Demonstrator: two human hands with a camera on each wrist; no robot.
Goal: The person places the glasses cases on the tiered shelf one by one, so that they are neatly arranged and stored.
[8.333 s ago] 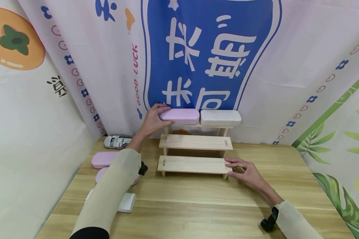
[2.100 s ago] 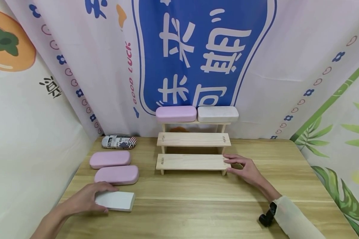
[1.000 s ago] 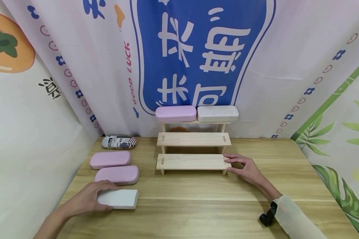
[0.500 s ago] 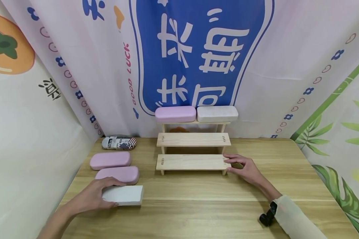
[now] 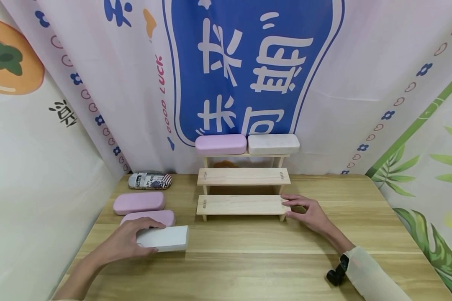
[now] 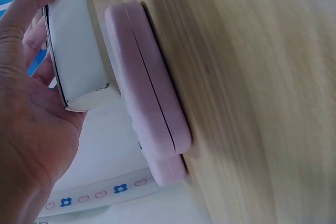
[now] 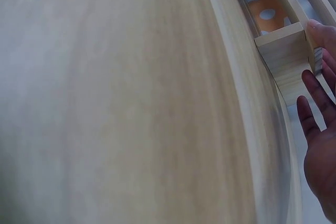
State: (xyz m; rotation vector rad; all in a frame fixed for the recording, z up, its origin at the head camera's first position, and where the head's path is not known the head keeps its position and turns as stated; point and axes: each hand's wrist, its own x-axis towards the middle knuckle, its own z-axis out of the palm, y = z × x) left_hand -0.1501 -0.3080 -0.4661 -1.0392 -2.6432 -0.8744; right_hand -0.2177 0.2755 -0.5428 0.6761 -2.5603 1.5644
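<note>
My left hand (image 5: 129, 239) grips a white rectangular box (image 5: 165, 238) by its left end, thumb on the near side and fingers on the far side. In the left wrist view the box hangs above the table, beside a pink case (image 6: 149, 82). At the right end of the lowest step of a three-step wooden stand (image 5: 241, 205), my right hand (image 5: 310, 215) pinches the board between thumb and fingers. On the top step sit a pink case (image 5: 221, 144) and, right beside it, a white case (image 5: 273, 144). The middle and lowest boards are bare.
Two pink cases, the rear one (image 5: 139, 202) and the front one (image 5: 152, 218), lie at the table's left, the front one partly hidden by my left hand and the box. Behind them lies a printed case (image 5: 150, 181) with lettering. A printed curtain (image 5: 361, 83) hangs behind the table.
Earlier my left hand was at the pink case on the top step. It then took hold of the white box, which has since risen and moved right and away. My right hand keeps its place.
</note>
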